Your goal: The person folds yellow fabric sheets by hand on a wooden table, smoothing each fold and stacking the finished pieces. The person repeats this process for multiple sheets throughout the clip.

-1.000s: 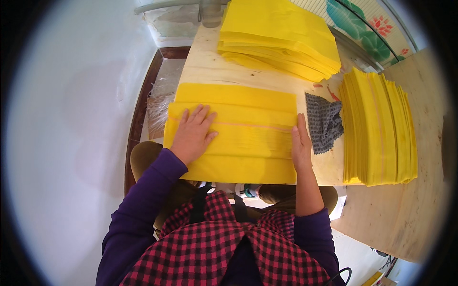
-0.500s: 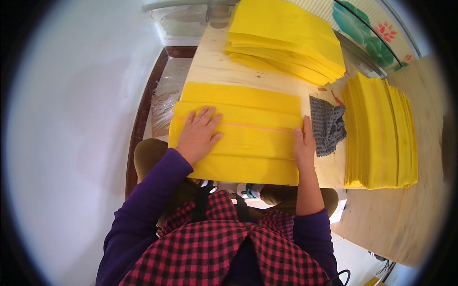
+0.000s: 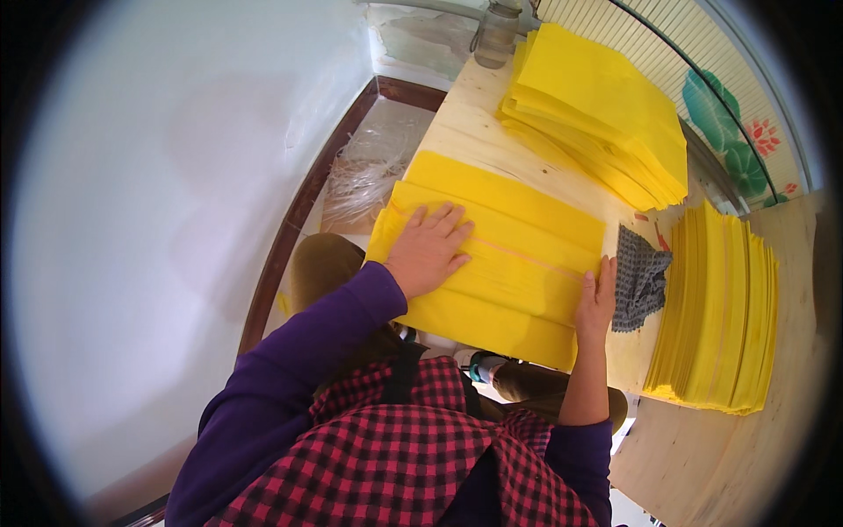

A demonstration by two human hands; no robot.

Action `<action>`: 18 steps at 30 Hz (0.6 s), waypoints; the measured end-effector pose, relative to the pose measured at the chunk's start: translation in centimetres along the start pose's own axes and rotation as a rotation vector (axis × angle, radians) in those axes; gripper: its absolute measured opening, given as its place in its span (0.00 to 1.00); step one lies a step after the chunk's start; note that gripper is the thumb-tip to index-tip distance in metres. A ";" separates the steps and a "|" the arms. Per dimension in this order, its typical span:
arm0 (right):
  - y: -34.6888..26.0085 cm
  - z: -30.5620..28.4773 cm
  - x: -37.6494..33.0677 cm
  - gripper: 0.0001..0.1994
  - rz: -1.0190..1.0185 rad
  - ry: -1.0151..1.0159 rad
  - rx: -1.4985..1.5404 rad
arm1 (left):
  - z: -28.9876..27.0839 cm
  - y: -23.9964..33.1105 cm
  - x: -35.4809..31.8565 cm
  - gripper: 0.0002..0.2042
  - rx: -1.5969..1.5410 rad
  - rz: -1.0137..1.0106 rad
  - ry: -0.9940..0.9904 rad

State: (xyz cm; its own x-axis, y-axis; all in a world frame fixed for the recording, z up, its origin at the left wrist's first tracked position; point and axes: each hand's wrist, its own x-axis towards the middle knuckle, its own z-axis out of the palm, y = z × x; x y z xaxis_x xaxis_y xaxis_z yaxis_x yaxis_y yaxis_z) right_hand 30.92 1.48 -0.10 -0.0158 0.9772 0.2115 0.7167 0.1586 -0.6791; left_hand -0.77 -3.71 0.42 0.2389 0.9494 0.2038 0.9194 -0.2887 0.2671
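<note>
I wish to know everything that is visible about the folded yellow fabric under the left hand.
The folded yellow fabric looks matte and cloth-like, with parallel folds and a thin pinkish line running across. It lies flat, slanted in this view, on the pale wooden table. The left hand rests spread on it; the right hand is at its right edge.

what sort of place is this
Probably a small workroom, perhaps in a home: a plain wooden table, a back stack and a right stack of yellow, cloth-like material, and a folded yellow piece under the left hand suggest it.
</note>
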 end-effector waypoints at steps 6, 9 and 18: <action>0.1 0.2 0.2 0.26 -0.017 -0.001 -0.001 | -0.2 0.0 -0.1 0.24 0.004 0.018 0.027; 0.0 -0.8 0.1 0.26 0.046 0.004 0.135 | -0.3 -0.1 0.0 0.23 -0.034 -0.004 0.005; 0.6 -3.1 0.5 0.26 0.294 0.093 0.703 | -1.0 0.3 0.4 0.23 -0.020 0.008 0.005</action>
State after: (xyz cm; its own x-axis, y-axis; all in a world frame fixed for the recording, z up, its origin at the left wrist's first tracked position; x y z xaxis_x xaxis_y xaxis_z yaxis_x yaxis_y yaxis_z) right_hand 33.49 1.59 1.77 0.1879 0.9821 -0.0102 0.0701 -0.0237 -0.9973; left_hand -0.72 -3.56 1.49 0.2450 0.9463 0.2110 0.9108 -0.2992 0.2843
